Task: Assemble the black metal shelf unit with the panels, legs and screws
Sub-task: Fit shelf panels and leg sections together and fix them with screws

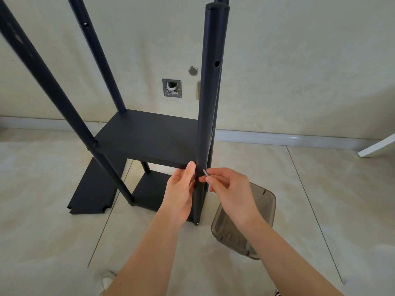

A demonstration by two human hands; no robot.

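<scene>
Here the black metal shelf unit (147, 135) stands partly assembled on the tiled floor (53, 231) near a pale wall (299, 60), with its middle panel (149, 137) mounted above a lower panel (151, 193) and four upright legs rising past both. The near right leg (208, 92) is the one being worked on: the left hand (180, 193) grips it just below the edge of the middle panel, thumb raised against the panel's front corner and fingers curled round the tube. The right hand (229, 189) pinches a small silver screw (205, 173) between thumb and fingertips, its grip closed on the screw, whose tip touches the right side of that leg at panel height. An open hole (217, 64) shows higher on the same leg. The near left leg (53, 86) leans across the left of the view, and the far left leg (100, 54) rises behind it. A spare panel (94, 189) with notched corners lies flat on the floor just left of the unit. A smoky translucent plastic bin (241, 218) sits on the floor to the right, partly hidden by the right forearm. On the wall behind are a square metal plate (172, 88) and a round metal cap (193, 70). A white object's edge (378, 146) enters at the far right.
</scene>
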